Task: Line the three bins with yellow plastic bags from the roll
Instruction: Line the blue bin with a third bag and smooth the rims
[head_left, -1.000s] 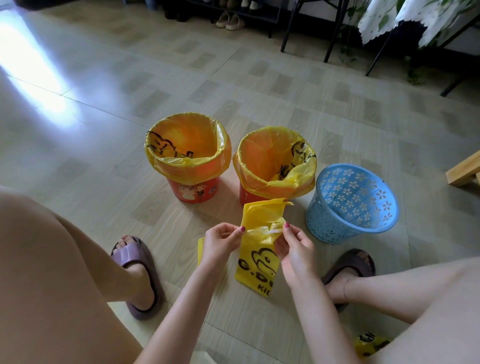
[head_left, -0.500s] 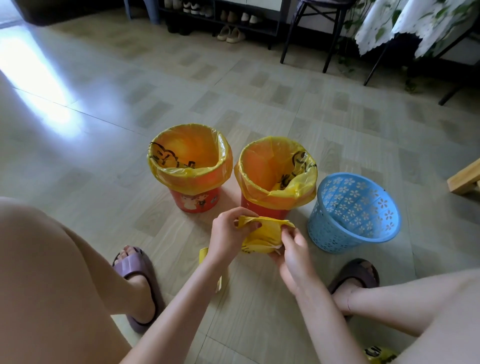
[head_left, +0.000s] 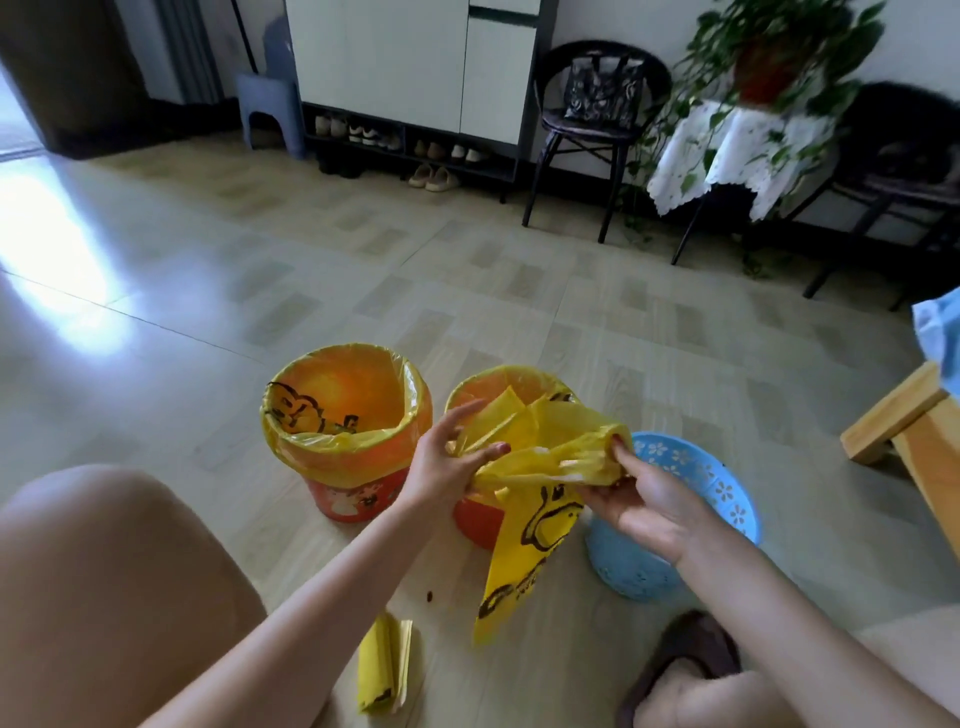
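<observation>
Low over the floor, the left hand (head_left: 447, 462) and right hand (head_left: 636, 499) each grip a yellow bag (head_left: 540, 467), stretching its mouth apart. Behind it stand two lined red bins (head_left: 353, 499); the blue basket (head_left: 727, 488) is bare.

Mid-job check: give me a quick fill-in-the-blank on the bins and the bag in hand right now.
1. Both hands hold a ____ bag by its mouth.
2. The bin with no liner yet is coloured ____.
3. The number of bins already lined is ____.
4. The folded bags lie on the ____.

Missing words: yellow; blue; two; floor
</observation>
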